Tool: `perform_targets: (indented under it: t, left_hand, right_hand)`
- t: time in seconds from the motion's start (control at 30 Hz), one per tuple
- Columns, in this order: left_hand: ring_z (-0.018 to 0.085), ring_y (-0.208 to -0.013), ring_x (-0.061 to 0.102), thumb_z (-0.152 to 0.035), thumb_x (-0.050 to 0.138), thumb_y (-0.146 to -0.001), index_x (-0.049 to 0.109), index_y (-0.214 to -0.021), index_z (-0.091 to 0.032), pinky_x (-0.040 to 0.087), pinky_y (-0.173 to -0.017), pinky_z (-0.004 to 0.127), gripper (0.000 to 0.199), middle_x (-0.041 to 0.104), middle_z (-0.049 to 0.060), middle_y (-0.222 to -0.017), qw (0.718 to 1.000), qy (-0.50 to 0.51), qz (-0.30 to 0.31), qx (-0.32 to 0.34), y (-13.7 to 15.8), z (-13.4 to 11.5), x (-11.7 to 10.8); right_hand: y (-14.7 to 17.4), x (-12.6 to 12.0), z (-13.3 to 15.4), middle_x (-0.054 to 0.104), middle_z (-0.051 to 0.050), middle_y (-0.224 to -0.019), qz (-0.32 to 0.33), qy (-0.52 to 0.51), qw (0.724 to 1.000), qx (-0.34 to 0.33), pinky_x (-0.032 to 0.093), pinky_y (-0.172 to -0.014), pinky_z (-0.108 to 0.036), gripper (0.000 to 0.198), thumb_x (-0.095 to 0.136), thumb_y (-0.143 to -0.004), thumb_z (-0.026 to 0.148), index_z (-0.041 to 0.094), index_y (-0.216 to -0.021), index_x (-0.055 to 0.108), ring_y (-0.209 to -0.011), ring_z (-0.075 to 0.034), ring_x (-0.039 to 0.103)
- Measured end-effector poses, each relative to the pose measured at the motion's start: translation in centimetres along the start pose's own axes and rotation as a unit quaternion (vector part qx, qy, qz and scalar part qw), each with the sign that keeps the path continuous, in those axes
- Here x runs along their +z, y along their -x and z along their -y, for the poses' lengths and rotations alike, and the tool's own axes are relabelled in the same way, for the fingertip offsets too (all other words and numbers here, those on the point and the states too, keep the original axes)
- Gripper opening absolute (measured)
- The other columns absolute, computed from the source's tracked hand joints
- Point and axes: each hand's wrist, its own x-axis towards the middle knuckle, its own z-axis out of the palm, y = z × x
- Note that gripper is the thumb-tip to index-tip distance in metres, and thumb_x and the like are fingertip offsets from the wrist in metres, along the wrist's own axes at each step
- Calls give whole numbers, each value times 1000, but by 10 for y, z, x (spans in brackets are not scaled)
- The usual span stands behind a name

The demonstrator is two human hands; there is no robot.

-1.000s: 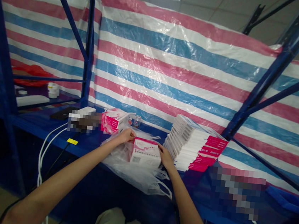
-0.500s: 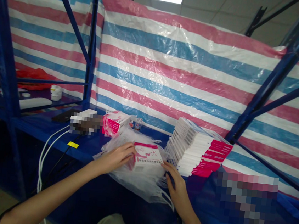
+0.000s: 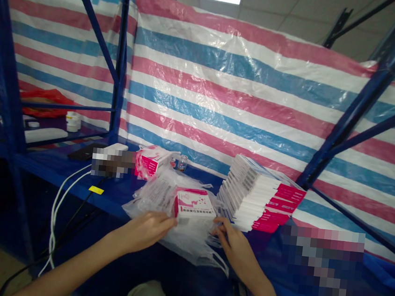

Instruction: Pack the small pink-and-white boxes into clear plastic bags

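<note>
A white and pink box lies on a pile of clear plastic bags near the shelf's front edge, its printed top facing up. At its front left corner, my left hand is closed, fingertips pinching the plastic bag film. My right hand is at the front right corner, with thumb and fingers pinched on the bag's edge. Film covers the front of the box; whether the whole box is inside a bag cannot be made out.
To the right stands a tall stack of white and pink boxes. Behind on the left are a bagged pink box and a small glass jar. White cables hang over the front edge. Blue rack posts frame the striped sheet.
My left hand has moved from the box's left side down to its front left corner and pinched the film. My right hand has shifted slightly down and closed its pinch.
</note>
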Motion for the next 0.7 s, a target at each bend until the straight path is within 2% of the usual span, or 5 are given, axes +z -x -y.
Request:
perform_targets:
  t: [0.07, 0.13, 0.33, 0.47, 0.7]
  left_hand:
    - [18, -80, 58, -16, 33, -90, 51, -102, -19, 44, -70, 28, 21, 60, 5, -85, 999, -28, 15, 41, 2, -3, 1]
    - [18, -84, 57, -15, 36, -88, 51, -99, -20, 43, -73, 28, 19, 60, 5, -91, 999, -5, 7, 40, 2, -3, 1]
    - [15, -83, 57, -21, 29, -92, 47, -94, -20, 42, -74, 26, 19, 59, 2, -90, 977, 156, -64, -127, -12, 22, 6]
    - [17, -93, 55, -20, 32, -89, 46, -101, -20, 40, -82, 29, 19, 57, 4, -99, 970, 168, -83, -157, -26, 39, 11]
    - [19, -86, 57, -25, 32, -88, 54, -92, -17, 41, -79, 31, 23, 56, 6, -95, 958, 143, -63, -241, -41, 47, 24]
  right_hand:
    - [-6, -1, 1, 68, -3, -83, -7, 30, 999, 25, 45, -70, -32, 28, 31, -88, 27, 21, -105, 52, -79, -21, 63]
    - [-9, 0, -3, 68, -2, -78, -24, 55, 997, 52, 43, -66, -31, 29, 30, -87, 27, 21, -105, 53, -74, -21, 64]
    - [-12, 4, -6, 70, -4, -77, -65, 185, 978, 74, 42, -71, -35, 34, 33, -87, 22, 21, -110, 58, -73, -22, 65]
    - [-24, 8, 5, 70, -8, -81, -67, 322, 942, 65, 42, -74, -40, 38, 34, -88, 22, 20, -121, 53, -70, -25, 65]
    - [-40, 19, -9, 69, -11, -82, 3, 280, 959, 44, 45, -75, -39, 33, 34, -87, 15, 14, -103, 62, -80, -26, 65]
